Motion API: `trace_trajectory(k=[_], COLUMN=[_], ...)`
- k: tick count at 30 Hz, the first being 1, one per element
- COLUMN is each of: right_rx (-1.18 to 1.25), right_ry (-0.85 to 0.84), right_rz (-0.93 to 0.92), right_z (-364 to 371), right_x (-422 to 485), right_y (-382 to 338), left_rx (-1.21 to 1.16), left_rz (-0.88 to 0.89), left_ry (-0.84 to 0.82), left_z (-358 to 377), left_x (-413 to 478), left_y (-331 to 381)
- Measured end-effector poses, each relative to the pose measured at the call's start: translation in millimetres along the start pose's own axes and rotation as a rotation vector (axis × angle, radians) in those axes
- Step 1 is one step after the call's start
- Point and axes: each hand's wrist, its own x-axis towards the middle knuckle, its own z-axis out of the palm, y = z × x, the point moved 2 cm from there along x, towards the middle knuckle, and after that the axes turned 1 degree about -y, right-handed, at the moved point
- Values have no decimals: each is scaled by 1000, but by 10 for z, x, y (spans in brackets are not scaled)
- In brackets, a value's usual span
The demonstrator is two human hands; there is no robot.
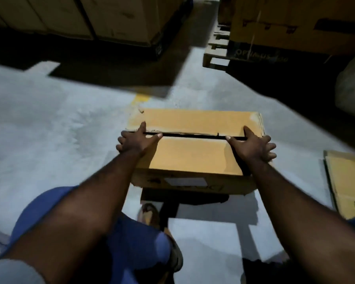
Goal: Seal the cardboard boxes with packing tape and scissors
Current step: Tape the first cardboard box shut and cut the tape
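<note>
The label [186,182] on the near side of the box [193,154] is too blurred to read. The left hand's [135,141] outer fingers [120,142] curl partly out of sight over its left edge. The flat cardboard [346,181] on the right is cut off by the frame.

Grey floor [70,119]; pallet [215,56], flattened box [348,181]
</note>
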Motion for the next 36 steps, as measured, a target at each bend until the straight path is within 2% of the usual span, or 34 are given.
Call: trace_trajectory(k=[6,9,17,20,23,27,29,31,33,35,36], right_rx=[67,-11,-298,-351,-472,-626,-643,-674,-698,-671,-674], right_ry=[-56,-114,-306,-342,-404,-464,-440,-344,-223,-140,-109], right_rz=[-257,-454,-920,-1039,-1131,-1244,-1429,-1644,-1798,-1854,-1839], right_z=[283,649,1868,2292,2683,3162,3330,3414,3479,3501,3488], right_x=[-236,-461,-1264,-1571,-1818,-2165,-2393,-2594,-2694,-2702,-2687], right_y=[-1676,-2509,-4364,-4880,-5108,-4881,-4583,-4266,-4071,-4060,-4101], left_rx=[-189,-248,-309,-341,-389,-299,-265,-139,79,245,279], left_rz=[-164,-297,-727,-873,-957,-922,-872,-710,-467,-271,-227], left_ry=[-59,2,231,274,276,267,258,292,322,249,206], left_z=[-1058,-1257,-911,-755,-550,-274,-196,-144,-88,-17,15], left_x=[487,511,281,227,211,280,277,213,126,84,82], left_y=[-1118,-1978,-3826,-4266,-4520,-4537,-4500,-4480,-4449,-4414,-4407])
